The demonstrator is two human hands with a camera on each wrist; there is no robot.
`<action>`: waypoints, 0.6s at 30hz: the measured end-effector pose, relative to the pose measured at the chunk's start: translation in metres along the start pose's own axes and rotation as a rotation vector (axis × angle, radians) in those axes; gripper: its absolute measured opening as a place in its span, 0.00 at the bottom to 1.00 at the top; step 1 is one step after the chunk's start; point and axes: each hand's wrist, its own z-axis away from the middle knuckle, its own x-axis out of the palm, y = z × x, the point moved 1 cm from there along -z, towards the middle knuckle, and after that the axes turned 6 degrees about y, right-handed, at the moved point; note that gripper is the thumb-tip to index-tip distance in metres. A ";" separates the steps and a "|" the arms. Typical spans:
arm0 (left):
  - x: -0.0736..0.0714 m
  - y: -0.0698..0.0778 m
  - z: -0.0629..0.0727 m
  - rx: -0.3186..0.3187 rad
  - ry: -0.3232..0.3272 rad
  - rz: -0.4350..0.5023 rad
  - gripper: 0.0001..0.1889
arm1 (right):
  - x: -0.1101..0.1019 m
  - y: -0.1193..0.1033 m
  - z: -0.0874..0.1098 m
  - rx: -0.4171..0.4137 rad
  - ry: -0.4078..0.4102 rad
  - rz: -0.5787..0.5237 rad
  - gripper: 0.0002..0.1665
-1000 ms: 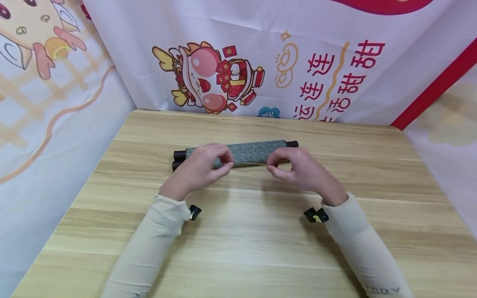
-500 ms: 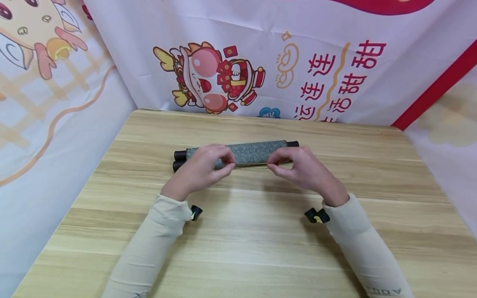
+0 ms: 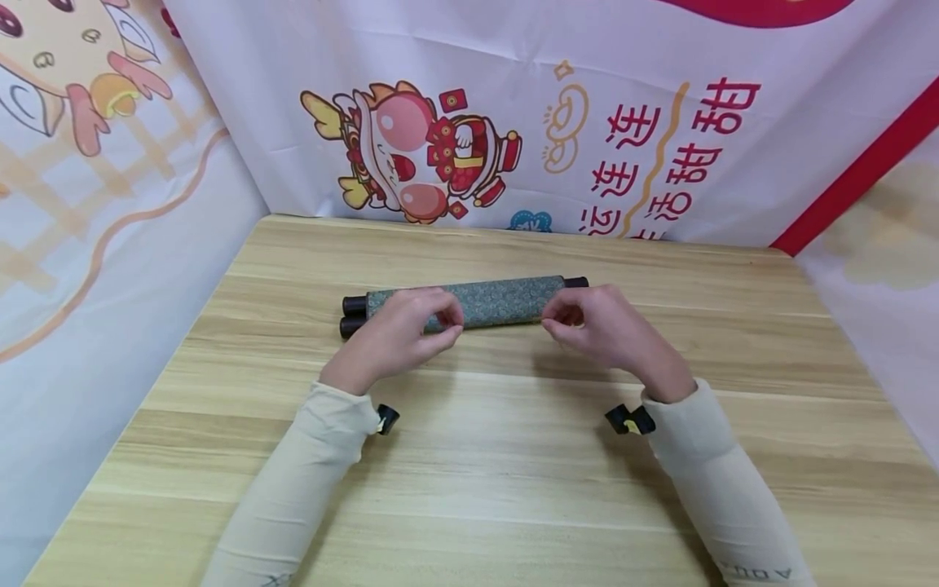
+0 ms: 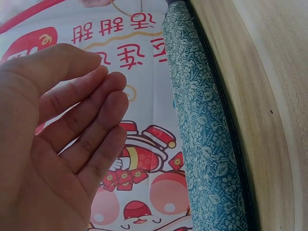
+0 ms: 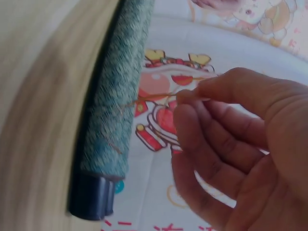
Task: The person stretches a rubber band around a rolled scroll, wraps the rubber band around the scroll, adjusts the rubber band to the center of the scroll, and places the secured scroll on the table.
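Observation:
A rolled scroll [image 3: 506, 302] in teal-grey floral cloth lies across the table, dark knobs at its ends. In the right wrist view, my right hand [image 5: 226, 139] pinches a thin orange-tan cord [image 5: 156, 97] between thumb and forefinger. The cord runs from those fingertips to the scroll's surface near one knobbed end. My left hand [image 3: 399, 334] hovers at the scroll's near side, covering part of its left half. Seen from the left wrist, the left hand [image 4: 62, 125] has its thumb and forefinger tips close together, other fingers loosely bent, no cord showing between them.
The wooden table [image 3: 469, 489] spreads out in front of the scroll. Behind it hangs a white printed cloth [image 3: 469, 49] with a cartoon figure and red characters. Another printed cloth [image 3: 110, 244] borders the left side. A small dark device [image 3: 631, 420] sits at the right cuff.
The cord earlier stretched between both hands; now none shows at the left hand. My right hand has moved to the right, away from the left hand, which stays nearly still.

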 end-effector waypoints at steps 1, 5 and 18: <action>0.000 0.000 0.000 -0.006 -0.004 0.002 0.02 | -0.002 0.002 0.000 0.021 -0.006 0.006 0.06; 0.001 -0.002 0.000 -0.032 -0.021 0.002 0.03 | -0.011 0.007 0.002 0.071 -0.012 0.018 0.07; 0.006 -0.008 0.000 -0.115 -0.088 -0.019 0.10 | -0.030 0.027 0.005 0.154 -0.018 0.081 0.08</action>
